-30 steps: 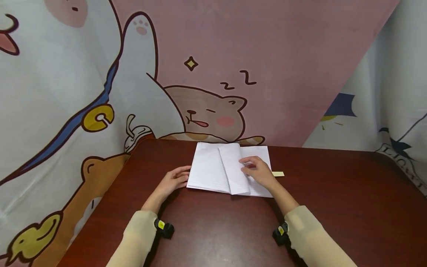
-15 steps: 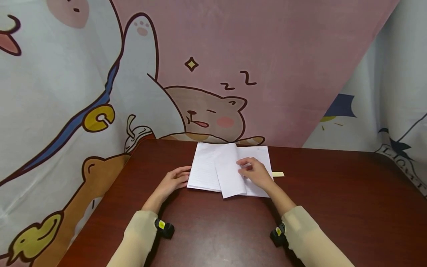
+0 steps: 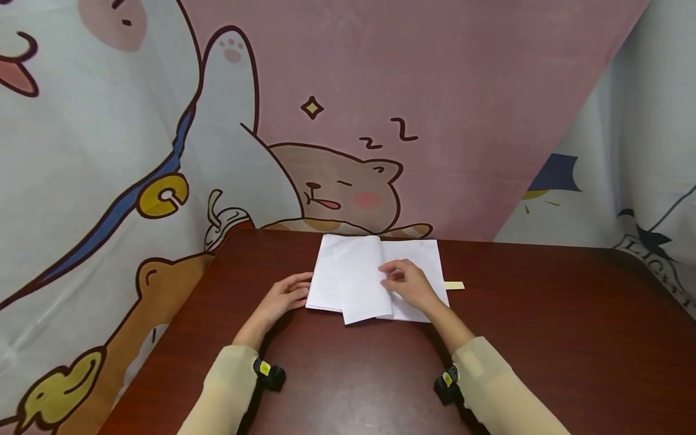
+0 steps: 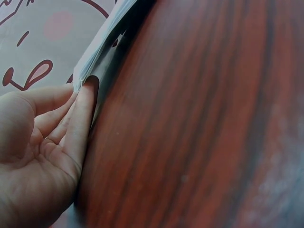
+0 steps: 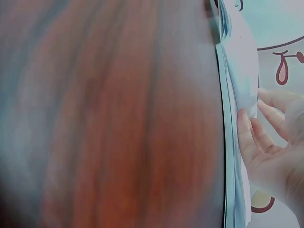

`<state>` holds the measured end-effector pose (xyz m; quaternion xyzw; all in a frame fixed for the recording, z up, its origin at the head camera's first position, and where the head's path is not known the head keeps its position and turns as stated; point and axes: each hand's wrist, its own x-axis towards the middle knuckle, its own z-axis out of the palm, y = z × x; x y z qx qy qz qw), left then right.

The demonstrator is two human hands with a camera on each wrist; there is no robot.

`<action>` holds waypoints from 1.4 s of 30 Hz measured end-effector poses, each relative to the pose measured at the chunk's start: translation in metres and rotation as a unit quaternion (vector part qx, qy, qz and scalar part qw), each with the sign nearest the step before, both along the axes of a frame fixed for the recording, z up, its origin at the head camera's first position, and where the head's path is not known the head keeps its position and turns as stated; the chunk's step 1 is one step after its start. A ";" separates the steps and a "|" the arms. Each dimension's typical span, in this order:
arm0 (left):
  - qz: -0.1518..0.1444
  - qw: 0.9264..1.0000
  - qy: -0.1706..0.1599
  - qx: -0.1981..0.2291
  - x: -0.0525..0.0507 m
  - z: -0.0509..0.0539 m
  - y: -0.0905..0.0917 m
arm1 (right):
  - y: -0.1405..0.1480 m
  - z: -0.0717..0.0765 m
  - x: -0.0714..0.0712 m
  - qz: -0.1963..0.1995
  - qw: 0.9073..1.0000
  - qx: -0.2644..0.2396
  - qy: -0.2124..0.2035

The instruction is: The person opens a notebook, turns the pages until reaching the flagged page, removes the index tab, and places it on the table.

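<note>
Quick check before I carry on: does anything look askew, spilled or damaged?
Mildly: the page at the right hand slants across the open notebook, its corner past the near edge, likely because it's lifted. A pale yellow strip juts from the right edge. I see no spill or tear.

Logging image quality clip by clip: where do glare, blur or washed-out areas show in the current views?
Head: a pale sheen on the table near the bottom edge, and bright notebook pages with only faint ruling; left wrist: soft wood grain, hazy toward the lower right; right wrist: blurred grain, pages and fingers pale.
</note>
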<state>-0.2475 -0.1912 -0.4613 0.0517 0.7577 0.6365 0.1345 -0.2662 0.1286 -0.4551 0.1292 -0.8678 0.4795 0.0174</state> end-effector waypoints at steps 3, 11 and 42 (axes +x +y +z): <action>-0.002 1.000 0.001 0.001 0.000 -0.001 -0.001 | -0.005 -0.001 0.000 -0.007 1.000 -0.001 0.005; -0.004 1.000 0.003 -0.007 -0.002 -0.003 -0.002 | -0.014 -0.001 0.000 -0.020 1.000 0.004 0.009; -0.004 1.000 0.000 -0.007 -0.002 -0.003 -0.001 | -0.024 -0.005 0.000 0.048 0.996 0.076 0.012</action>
